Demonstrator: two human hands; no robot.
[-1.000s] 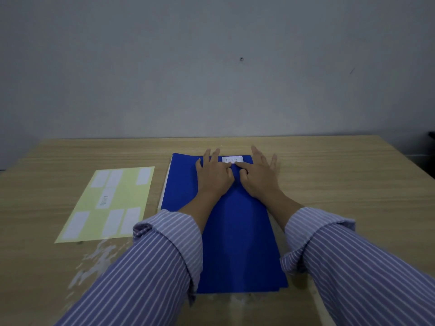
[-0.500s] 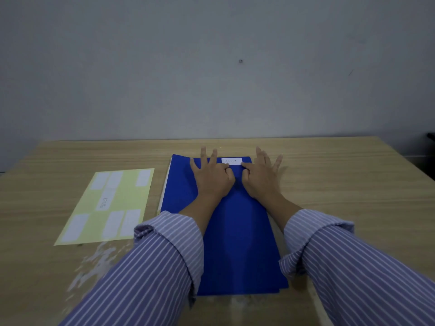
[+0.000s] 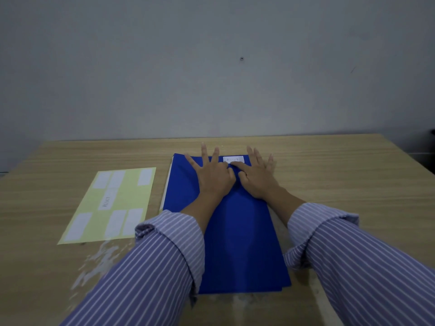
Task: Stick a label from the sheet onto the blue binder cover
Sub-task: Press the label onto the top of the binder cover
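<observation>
Your left hand (image 3: pixel 213 175) lies flat on the blue binder (image 3: pixel 235 231), fingers straight and spread, palm down on the cover's far half. Your right hand (image 3: pixel 257 178) is flat beside it, fingers also straight and fanned, with its outer fingers reaching over the binder's right edge onto the table (image 3: pixel 353 175). Both thumbs meet between the hands, tips pressing on the near edge of the white label (image 3: pixel 233 159), which sits on the binder cover close to its far edge, right of centre. The label carries handwritten text, too small to read for sure. Neither hand grips anything, both just press down. The binder lies closed and lengthwise, near edge toward you, with pale pages showing along its left side. The yellow label sheet (image 3: pixel 110 203) lies flat on the table just left of the binder, not touching it; several white labels are on it, one in the middle with writing. Both of your striped sleeves (image 3: pixel 164 267) are rolled at the cuff, forearms crossing over the near half of the binder. Whitish scuffs (image 3: pixel 98 262) mark the table left of the binder, just near of the sheet.
</observation>
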